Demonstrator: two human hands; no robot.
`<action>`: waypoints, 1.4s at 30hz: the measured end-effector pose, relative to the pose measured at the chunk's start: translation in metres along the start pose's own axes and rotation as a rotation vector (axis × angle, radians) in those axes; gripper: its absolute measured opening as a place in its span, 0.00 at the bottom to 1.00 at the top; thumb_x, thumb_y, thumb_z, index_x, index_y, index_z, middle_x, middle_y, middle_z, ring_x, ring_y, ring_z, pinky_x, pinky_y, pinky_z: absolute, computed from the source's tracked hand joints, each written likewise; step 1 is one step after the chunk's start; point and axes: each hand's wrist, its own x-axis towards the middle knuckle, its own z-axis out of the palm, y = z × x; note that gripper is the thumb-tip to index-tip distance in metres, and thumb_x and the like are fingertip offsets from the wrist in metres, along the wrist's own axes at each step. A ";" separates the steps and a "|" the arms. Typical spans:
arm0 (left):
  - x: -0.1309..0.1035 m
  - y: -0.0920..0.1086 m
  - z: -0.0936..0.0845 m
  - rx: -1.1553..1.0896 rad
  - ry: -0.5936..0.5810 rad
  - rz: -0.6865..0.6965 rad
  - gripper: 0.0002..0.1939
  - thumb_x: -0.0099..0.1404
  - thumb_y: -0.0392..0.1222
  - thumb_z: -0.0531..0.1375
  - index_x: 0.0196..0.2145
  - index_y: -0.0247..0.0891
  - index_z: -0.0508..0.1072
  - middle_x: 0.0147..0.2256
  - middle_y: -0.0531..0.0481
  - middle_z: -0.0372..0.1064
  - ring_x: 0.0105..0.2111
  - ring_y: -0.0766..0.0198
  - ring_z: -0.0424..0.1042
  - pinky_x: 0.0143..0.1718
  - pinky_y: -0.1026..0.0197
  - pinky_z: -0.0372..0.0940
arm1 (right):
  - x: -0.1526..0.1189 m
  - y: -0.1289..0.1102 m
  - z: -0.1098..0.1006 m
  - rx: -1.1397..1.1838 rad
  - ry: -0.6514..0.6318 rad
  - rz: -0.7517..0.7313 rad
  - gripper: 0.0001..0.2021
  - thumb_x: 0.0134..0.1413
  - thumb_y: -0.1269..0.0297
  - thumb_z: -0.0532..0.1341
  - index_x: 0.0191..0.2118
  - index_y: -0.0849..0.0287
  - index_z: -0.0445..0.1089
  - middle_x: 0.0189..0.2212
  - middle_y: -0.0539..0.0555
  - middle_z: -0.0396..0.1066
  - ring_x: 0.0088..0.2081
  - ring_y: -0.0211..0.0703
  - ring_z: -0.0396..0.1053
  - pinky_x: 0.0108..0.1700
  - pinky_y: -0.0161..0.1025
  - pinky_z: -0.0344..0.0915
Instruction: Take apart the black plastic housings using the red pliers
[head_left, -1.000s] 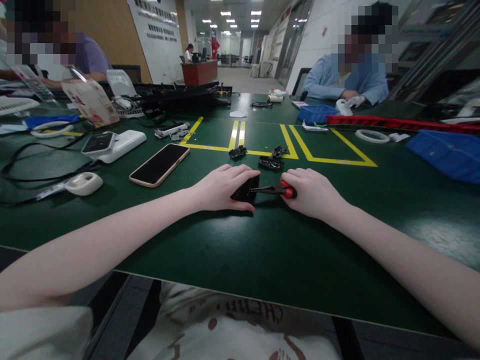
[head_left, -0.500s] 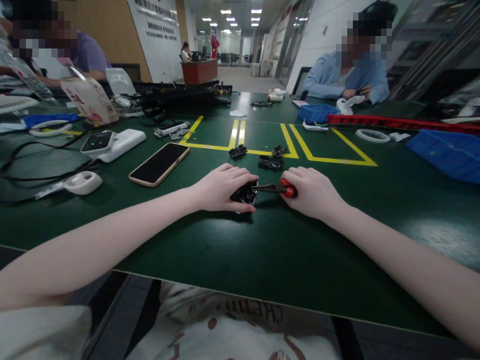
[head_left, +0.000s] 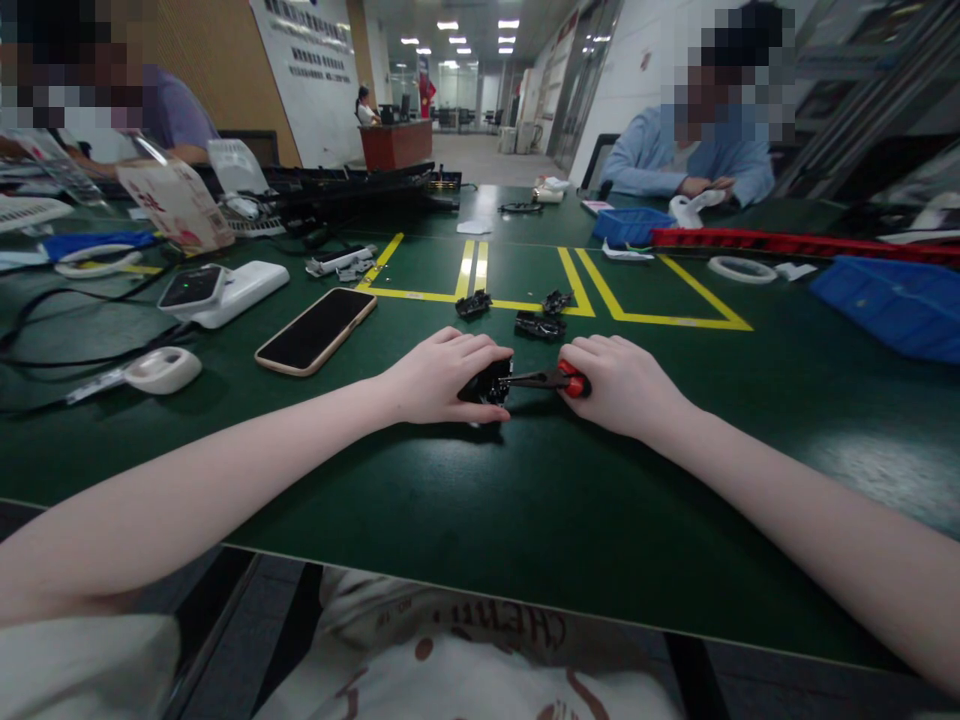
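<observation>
My left hand (head_left: 446,377) is closed around a small black plastic part (head_left: 489,384) just above the green table (head_left: 420,500). My fingers and palm cover much of that part, and its exact kind does not show. In my right hand (head_left: 619,385) are long-nose pliers (head_left: 541,380) with red handles, pointing left. Their tips touch the right side of the black part or reach into it; I cannot tell which. Beyond my hands lie more black plastic pieces: one on the left (head_left: 474,304), a longer one (head_left: 540,324) and a small one (head_left: 556,301).
A phone (head_left: 316,331) lies left of my hands, near a white device with a display (head_left: 223,292). Yellow tape (head_left: 517,306) marks the table. At right are a blue bin (head_left: 892,305) and a long red strip (head_left: 795,242). A person in blue (head_left: 637,150) sits across.
The pliers' tips sit slightly lower against the black part. Both hands keep their grip and almost the same place; the whole view has shifted a little.
</observation>
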 end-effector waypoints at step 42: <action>0.002 -0.001 -0.002 -0.046 -0.042 -0.007 0.37 0.67 0.60 0.60 0.61 0.29 0.62 0.55 0.37 0.68 0.50 0.51 0.70 0.53 0.54 0.62 | 0.002 0.001 0.000 0.032 -0.036 0.016 0.04 0.52 0.66 0.57 0.29 0.59 0.61 0.33 0.57 0.69 0.33 0.44 0.64 0.36 0.40 0.59</action>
